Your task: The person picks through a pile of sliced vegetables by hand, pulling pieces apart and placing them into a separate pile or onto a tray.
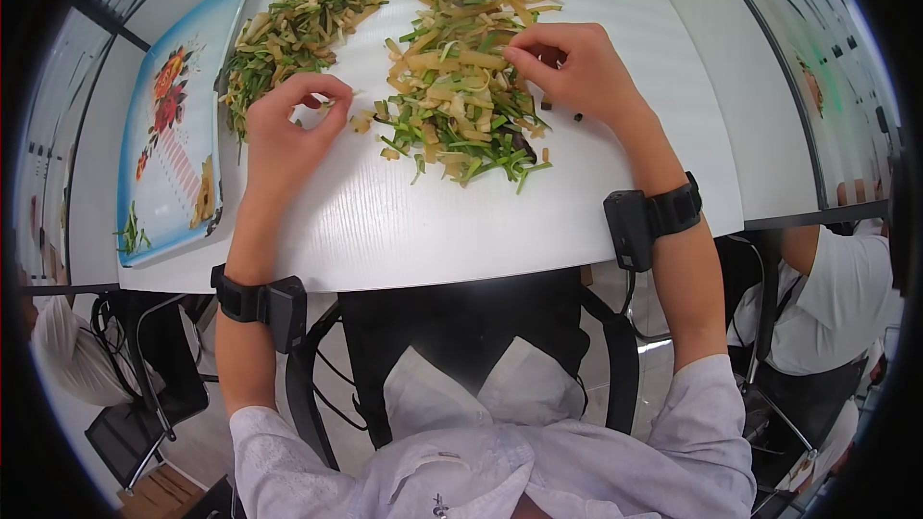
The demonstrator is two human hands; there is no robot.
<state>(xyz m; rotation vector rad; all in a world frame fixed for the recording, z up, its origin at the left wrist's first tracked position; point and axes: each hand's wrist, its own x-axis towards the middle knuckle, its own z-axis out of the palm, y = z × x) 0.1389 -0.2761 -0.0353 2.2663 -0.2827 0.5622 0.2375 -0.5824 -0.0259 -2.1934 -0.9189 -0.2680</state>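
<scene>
1 larger pile of vegetable strips (457, 82), between our 2 hands: our right hand (575, 67) has thumb and forefinger pressed together at its edge, any held strip unclear. Our left hand (293, 130) pinches 1 pale sliver (358, 92), near 1 smaller pile (288, 38); leftward, 1 floral tray (178, 173).

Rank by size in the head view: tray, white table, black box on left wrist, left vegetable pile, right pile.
White table
Right pile and tray: too alike to rank
Left pile
Black box
</scene>
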